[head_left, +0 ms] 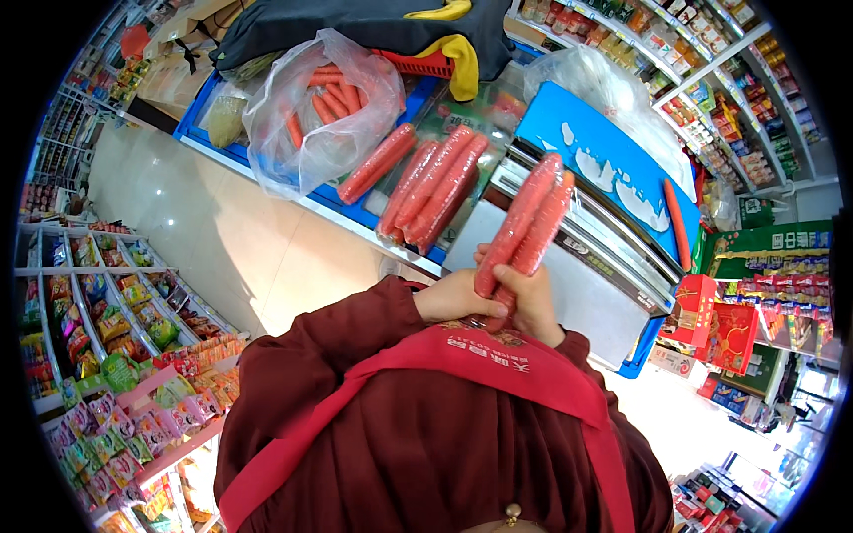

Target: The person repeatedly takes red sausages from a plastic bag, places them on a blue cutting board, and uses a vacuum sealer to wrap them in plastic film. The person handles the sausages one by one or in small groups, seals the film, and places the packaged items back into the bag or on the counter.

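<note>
Both my hands are clasped together in front of my chest around the lower ends of a bundle of long red sausage sticks, which point up and away from me. My left hand wraps the bundle from the left and my right hand from the right. Beyond them, several more red sausage sticks lie on the lid of a chest freezer. A clear plastic bag with more sausages inside sits further left on the freezer.
A single sausage lies by a blue panel with a crumpled plastic bag behind it. A red basket and dark cloth sit at the back. Snack shelves line the left, stocked shelves and red boxes the right.
</note>
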The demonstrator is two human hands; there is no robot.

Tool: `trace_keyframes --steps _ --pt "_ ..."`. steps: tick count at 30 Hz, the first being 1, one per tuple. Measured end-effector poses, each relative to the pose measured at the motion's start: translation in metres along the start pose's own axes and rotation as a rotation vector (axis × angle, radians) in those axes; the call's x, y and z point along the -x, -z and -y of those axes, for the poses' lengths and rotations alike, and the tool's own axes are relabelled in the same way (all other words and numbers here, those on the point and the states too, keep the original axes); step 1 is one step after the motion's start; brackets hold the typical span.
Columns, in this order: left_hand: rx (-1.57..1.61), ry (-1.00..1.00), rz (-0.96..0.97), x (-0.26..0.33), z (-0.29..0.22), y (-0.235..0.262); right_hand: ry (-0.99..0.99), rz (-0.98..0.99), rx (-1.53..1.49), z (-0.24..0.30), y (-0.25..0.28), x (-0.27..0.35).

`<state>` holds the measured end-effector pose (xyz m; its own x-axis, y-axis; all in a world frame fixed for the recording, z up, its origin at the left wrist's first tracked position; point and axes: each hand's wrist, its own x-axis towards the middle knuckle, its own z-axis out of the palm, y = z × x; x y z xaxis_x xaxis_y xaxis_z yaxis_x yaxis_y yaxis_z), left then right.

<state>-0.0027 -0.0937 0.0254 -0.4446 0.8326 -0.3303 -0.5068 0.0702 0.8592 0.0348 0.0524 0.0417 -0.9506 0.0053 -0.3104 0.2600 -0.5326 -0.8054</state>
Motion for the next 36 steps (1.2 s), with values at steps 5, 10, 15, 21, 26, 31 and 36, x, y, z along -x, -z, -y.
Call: trace_keyframes --steps 5,10,15,21,26,31,36 --pt "0.016 -0.080 -0.128 0.026 -0.010 0.057 -0.008 -0.058 0.064 -0.019 -0.050 -0.049" --pt "0.093 -0.131 -0.348 0.040 -0.018 0.143 0.077 -0.168 -0.028 -0.045 -0.100 -0.133" --pt "-0.698 -0.288 -0.659 0.072 -0.025 0.264 0.261 -0.195 0.827 -0.028 -0.114 -0.182" --pt "-0.800 -0.240 -0.810 0.058 -0.045 0.427 0.714 0.619 1.749 0.030 -0.174 -0.199" --pt "-1.104 0.026 -0.686 0.032 -0.048 0.512 0.837 0.859 2.044 -0.023 -0.165 -0.243" --pt "-0.750 0.246 -0.762 0.005 -0.053 0.520 0.955 0.822 2.147 -0.042 -0.129 -0.258" --pt "-1.023 0.068 -0.907 -0.020 -0.049 0.519 0.821 0.718 2.182 -0.020 -0.124 -0.266"
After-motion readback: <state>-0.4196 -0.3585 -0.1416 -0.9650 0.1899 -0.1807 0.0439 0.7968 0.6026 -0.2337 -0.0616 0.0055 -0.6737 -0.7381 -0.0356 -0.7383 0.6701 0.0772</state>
